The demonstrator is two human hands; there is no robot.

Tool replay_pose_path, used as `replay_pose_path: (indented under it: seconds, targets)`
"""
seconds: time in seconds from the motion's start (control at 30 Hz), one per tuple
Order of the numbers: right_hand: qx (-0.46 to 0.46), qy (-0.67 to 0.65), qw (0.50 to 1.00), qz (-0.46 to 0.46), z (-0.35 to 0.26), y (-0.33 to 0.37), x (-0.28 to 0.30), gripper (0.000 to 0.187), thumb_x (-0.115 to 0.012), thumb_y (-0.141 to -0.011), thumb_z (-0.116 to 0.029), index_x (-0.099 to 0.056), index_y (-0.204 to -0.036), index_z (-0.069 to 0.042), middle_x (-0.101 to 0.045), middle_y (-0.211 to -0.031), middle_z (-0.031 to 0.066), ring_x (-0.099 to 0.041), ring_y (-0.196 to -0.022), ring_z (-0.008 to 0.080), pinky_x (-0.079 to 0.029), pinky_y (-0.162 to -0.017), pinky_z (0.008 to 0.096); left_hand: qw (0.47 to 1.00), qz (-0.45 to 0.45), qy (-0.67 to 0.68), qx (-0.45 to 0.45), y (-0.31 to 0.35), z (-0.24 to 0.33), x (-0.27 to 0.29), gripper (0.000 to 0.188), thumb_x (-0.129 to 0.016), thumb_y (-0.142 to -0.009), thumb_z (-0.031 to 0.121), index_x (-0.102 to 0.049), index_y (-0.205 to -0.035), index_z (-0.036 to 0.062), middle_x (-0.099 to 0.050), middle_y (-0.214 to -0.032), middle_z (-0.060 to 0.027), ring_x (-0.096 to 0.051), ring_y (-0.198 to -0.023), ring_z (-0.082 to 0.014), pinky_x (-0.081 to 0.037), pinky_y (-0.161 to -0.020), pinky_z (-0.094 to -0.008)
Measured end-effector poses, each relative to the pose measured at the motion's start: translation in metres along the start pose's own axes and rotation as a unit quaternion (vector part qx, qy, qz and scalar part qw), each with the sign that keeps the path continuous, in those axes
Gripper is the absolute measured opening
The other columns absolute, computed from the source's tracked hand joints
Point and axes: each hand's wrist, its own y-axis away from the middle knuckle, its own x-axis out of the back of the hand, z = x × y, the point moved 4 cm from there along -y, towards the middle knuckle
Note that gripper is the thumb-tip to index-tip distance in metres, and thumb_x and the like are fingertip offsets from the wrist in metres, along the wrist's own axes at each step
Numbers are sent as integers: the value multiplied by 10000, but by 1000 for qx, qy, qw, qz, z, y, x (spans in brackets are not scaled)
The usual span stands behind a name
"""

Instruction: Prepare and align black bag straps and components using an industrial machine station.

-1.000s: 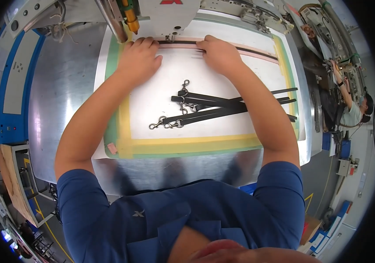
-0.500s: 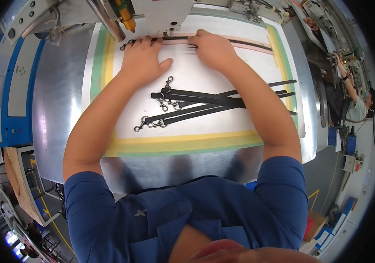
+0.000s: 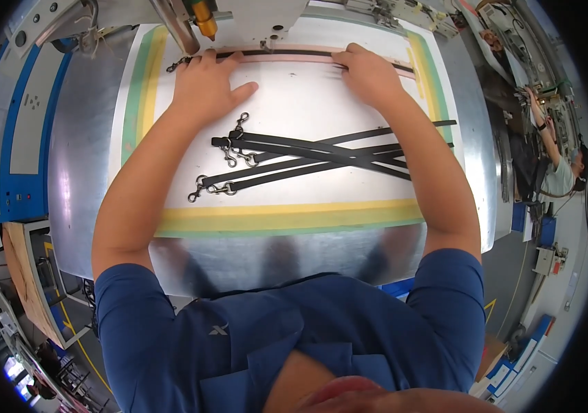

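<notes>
A long black strap (image 3: 294, 52) lies in a pinkish strip across the far part of the white work board (image 3: 294, 103). My left hand (image 3: 204, 86) rests flat on the strap's left end, fingers stretched, thumb apart. Past those fingers a metal snap hook (image 3: 175, 65) sticks out. Farther right, my right hand (image 3: 371, 76) is closed, its fingers pressed together at the strap. Thin dark tips show by its fingertips; what they belong to is hidden. Several black straps (image 3: 321, 157) with metal snap hooks (image 3: 230, 155) lie crossed nearer to me, partly behind my right forearm.
A white machine head (image 3: 256, 24) hangs just above the strap, beside a yellow-tipped nozzle (image 3: 204, 19) and a metal post. Yellow and green tape (image 3: 287, 216) borders the board on a metal table (image 3: 80, 158). A blue cabinet (image 3: 22, 131) stands left; another person (image 3: 559, 172) is far right.
My right hand has slid to the right along the strap, away from the left one. My left hand stays at the hook end. The whole view has shifted slightly.
</notes>
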Motion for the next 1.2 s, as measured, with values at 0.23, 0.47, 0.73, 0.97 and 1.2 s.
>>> replay_pose_path:
  seconds: [0.23, 0.47, 0.73, 0.97, 1.2]
  targets:
    - [27, 18, 999, -3, -2, -4, 0, 334, -567, -951, -75, -750, -1227, -117, -681, -1191, 100, -702, -1110, 331, -580, -929, 462, 999, 14, 28, -19, -13, 27, -6, 692, -695, -919, 576, -655, -1426, 106, -607, -1451, -174, -584, -1335, -358, -416, -1126, -516]
    - [39, 14, 999, -3, -5, -1, 2, 321, -581, -943, -74, -741, -1219, -112, -676, -1200, 98, -711, -1091, 328, -589, -909, 463, 996, -18, 69, -45, -29, 67, -4, 727, -696, -921, 573, -643, -1420, 46, -599, -1464, -171, -555, -1356, -383, -417, -1165, -489]
    - [45, 6, 999, -31, 4, -4, -1, 415, -611, -929, -92, -705, -1328, -158, -661, -1249, 89, -699, -1125, 327, -578, -944, 470, 995, 15, 69, -64, -38, 92, -5, 717, -708, -919, 573, -661, -1394, 38, -620, -1420, -190, -583, -1305, -393, -461, -1130, -481]
    - [68, -3, 998, -12, 26, 8, 5, 363, -564, -956, -63, -712, -1283, -116, -662, -1226, 108, -723, -1066, 330, -595, -902, 469, 999, -11, 33, -33, -43, 112, 2, 684, -725, -902, 584, -684, -1401, 119, -646, -1326, -185, -627, -1196, -394, -492, -1075, -476]
    - [22, 0, 1000, -17, 83, 28, 18, 379, -554, -966, -80, -715, -1300, -155, -661, -1243, 73, -702, -1119, 307, -581, -941, 462, 998, 4, 46, -38, -50, 124, -13, 717, -726, -894, 605, -663, -1434, 138, -626, -1378, -165, -601, -1281, -379, -493, -1084, -500]
